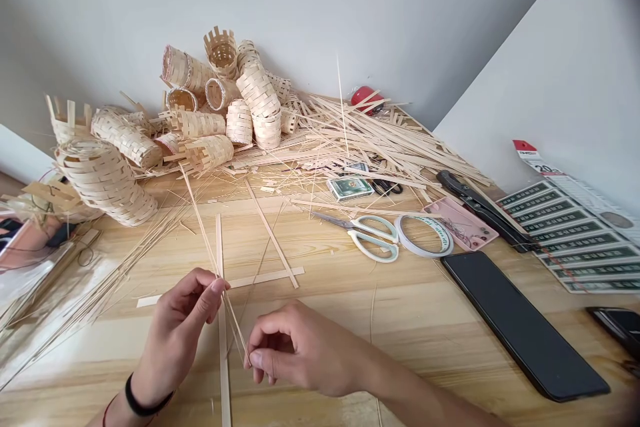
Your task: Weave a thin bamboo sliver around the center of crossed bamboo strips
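My left hand, with a black band on its wrist, pinches a thin wooden strip between thumb and forefinger. The strip slants from the upper left down to my right hand, whose thumb and fingertips are closed on its lower end. Beneath the hands, a flat wooden strip runs up the wooden table. Another flat strip lies crosswise behind my left hand. A further strip rests at a slant just beyond.
Small woven baskets and loose strips are piled at the back. Scissors, a tape roll, a pink tray, a utility knife and a phone lie to the right. Thin strands lie at the left.
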Motion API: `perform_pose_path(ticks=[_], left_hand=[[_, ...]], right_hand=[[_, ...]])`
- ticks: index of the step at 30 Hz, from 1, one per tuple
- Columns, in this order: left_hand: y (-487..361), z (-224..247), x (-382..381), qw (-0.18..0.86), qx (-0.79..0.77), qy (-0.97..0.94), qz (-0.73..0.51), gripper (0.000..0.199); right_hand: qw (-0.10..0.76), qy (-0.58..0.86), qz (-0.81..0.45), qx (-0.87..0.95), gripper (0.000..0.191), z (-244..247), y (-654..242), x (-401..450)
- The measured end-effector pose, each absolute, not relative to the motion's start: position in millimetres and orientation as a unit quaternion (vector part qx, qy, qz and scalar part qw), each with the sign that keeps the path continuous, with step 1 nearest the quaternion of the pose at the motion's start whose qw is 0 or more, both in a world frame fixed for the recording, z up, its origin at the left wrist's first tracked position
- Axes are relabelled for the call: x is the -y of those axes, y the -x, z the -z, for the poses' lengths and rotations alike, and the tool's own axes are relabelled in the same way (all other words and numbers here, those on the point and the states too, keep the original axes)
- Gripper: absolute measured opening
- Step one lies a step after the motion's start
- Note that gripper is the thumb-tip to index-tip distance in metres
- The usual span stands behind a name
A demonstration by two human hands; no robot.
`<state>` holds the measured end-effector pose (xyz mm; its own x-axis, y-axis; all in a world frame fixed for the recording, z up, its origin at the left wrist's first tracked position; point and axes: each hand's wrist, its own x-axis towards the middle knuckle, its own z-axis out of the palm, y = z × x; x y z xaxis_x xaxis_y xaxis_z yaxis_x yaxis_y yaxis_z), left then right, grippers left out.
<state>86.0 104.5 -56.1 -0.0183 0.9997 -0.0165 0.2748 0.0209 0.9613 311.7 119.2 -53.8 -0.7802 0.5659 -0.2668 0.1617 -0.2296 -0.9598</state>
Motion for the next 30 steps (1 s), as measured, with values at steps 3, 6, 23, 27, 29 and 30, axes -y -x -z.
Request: perform_pose_path(ticks=[3, 6, 23, 27, 29, 30], left_hand=[[-87.4, 53.7, -104.1, 0.423, -0.578, -0.560, -0.417, 0.036], [-89.0, 51.3, -104.4, 0.420, -0.578, -0.569, -0.407, 0.036], [-86.2, 57.0, -101.3, 0.419, -0.572, -0.568, -0.419, 0.032], [-87.6, 54.3, -101.2, 0.426, -0.568, -0.571, -0.413, 0.033], [-88.7, 53.4, -101.1, 0.426, -0.567, -0.572, -0.411, 0.033], [-89.2, 53.2, -101.1, 0.424, -0.567, -0.573, -0.414, 0.033]], right_hand=[[0.135, 0.301, -0.721, 0.609, 0.012, 52.3, -311.6, -120.1], [0.137, 0.299, -0.718, 0.614, 0.012, 50.6, -311.6, -120.7], [0.145, 0.295, -0.692, 0.643, 0.005, 52.7, -312.7, -119.1], [0.151, 0.297, -0.678, 0.656, 0.007, 52.9, -312.0, -118.6], [0.156, 0.289, -0.672, 0.664, 0.008, 52.9, -311.8, -118.4], [0.156, 0.286, -0.670, 0.667, 0.009, 52.9, -311.7, -118.4]])
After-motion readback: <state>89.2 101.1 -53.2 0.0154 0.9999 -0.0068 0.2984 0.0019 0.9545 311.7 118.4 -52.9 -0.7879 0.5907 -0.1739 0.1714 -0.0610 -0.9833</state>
